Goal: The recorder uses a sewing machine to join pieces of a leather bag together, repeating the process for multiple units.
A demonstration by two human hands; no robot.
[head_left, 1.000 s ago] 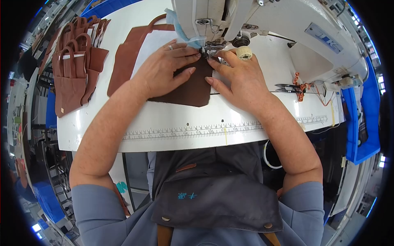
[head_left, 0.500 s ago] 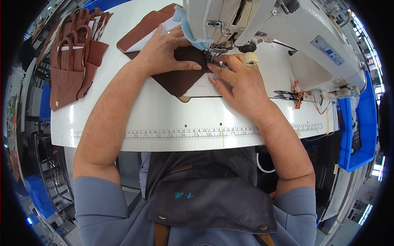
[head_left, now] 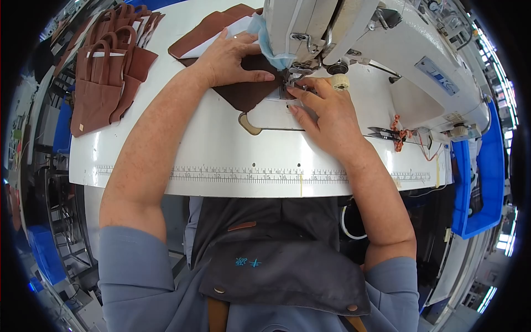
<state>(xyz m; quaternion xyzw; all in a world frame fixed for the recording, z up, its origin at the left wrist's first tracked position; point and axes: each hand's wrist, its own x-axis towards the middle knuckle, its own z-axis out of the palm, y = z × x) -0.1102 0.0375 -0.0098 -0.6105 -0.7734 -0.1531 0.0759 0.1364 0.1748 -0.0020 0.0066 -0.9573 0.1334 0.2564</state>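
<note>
Dark brown leather-like panel (head_left: 244, 95) lies in the upper middle of the frame, turned at an angle on the white table (head_left: 215, 149), with its right end at the presser foot (head_left: 290, 83). Beyond it, toward the top edge, a white sheet (head_left: 206, 47) and a reddish-brown piece (head_left: 218, 23) show from below the hand

Left hand (head_left: 232, 60) is spread on the panel, thumb well apart from the other fingers, so it presses and does not pinch. Right hand (head_left: 329, 113) is just beside the foot, its thumb and index finger apart; whether its other fingertips hold the edge, I cannot tell, because the machine hides them

For good stitching, I think the left palm should guide the panel lightly and evenly, without pulling, and the right fingertips should only steer the edge. Both index fingers are better placed outside the line of the needle, which I cannot see clearly. The pale blue cloth (head_left: 269, 48) hanging at the sewing machine (head_left: 415, 41) should not slip under the foot

Farther out, thread snips (head_left: 384, 133) lie at right, well apart from the panel, and brown handled pieces (head_left: 99, 91) are piled at upper left
</note>
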